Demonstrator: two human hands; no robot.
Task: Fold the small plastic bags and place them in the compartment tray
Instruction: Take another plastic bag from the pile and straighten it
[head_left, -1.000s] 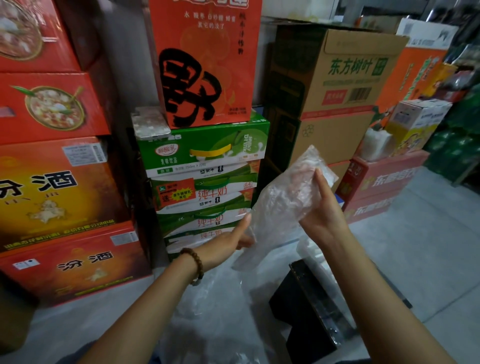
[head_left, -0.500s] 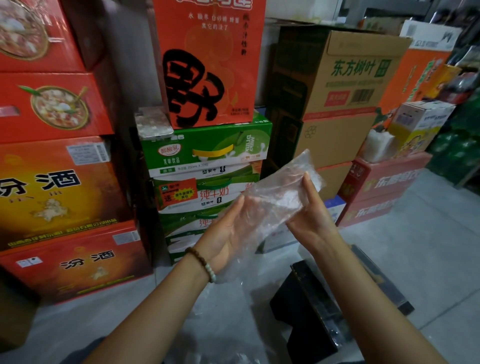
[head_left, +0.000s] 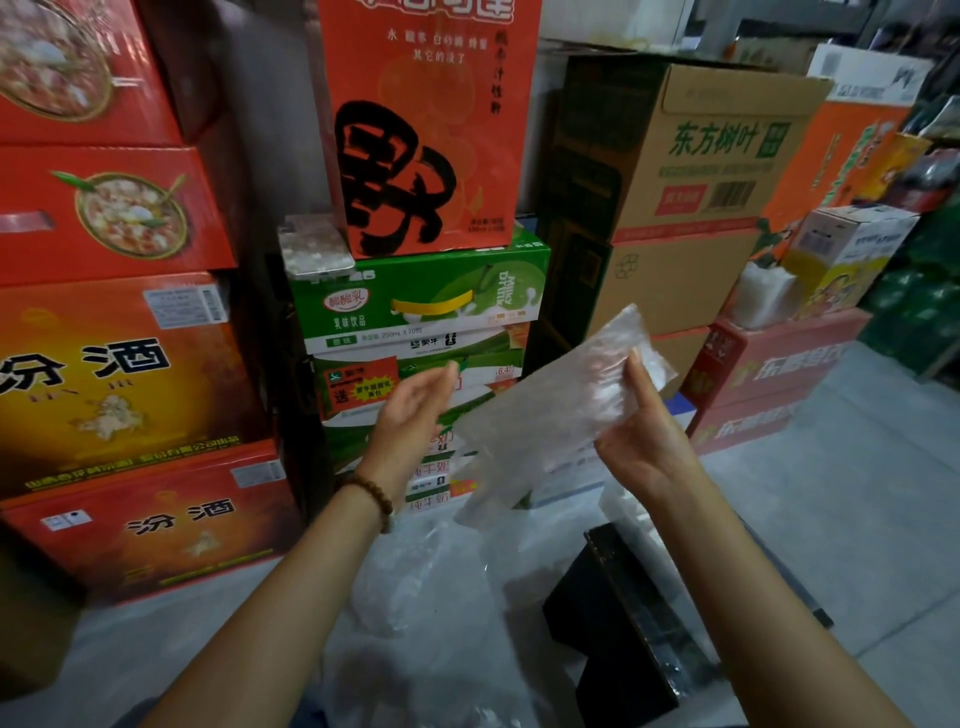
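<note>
- I'm pinching the plastic bag (head_left: 561, 400) in my right grip (head_left: 641, 426), up in the air above the compartment tray (head_left: 618, 618) on the floor.
- My left grip (head_left: 413, 410) is hovering open just beside it.
- I'm judging this the folding step: the left is needing the loose lower end next.

The plastic bag (head_left: 550, 410) is pinched by the right hand (head_left: 644, 441); the left hand (head_left: 410, 421) is held flat-fingered just left of it.
</note>
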